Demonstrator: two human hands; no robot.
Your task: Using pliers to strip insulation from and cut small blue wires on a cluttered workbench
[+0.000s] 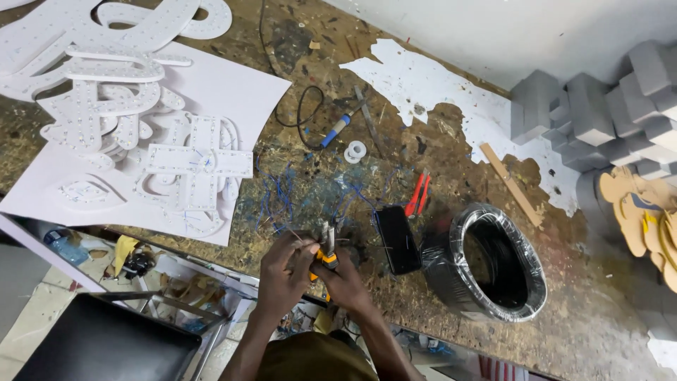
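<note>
My right hand [343, 276] grips orange-handled pliers [326, 252] at the near edge of a worn wooden workbench [310, 176]. My left hand [283, 271] pinches a thin wire at the pliers' jaws. Short blue wire scraps [282, 197] lie scattered on the bench just beyond my hands. A black phone [398, 238] lies flat to the right of my hands.
A large coil of black cable [493, 262] sits right of the phone. Red-handled cutters [417, 193], a blue-handled soldering iron [337, 128] and a white tape roll [355, 151] lie farther back. White cut-out letters studded with small lights [127, 106] cover the left. Grey foam blocks [599, 106] stand at right.
</note>
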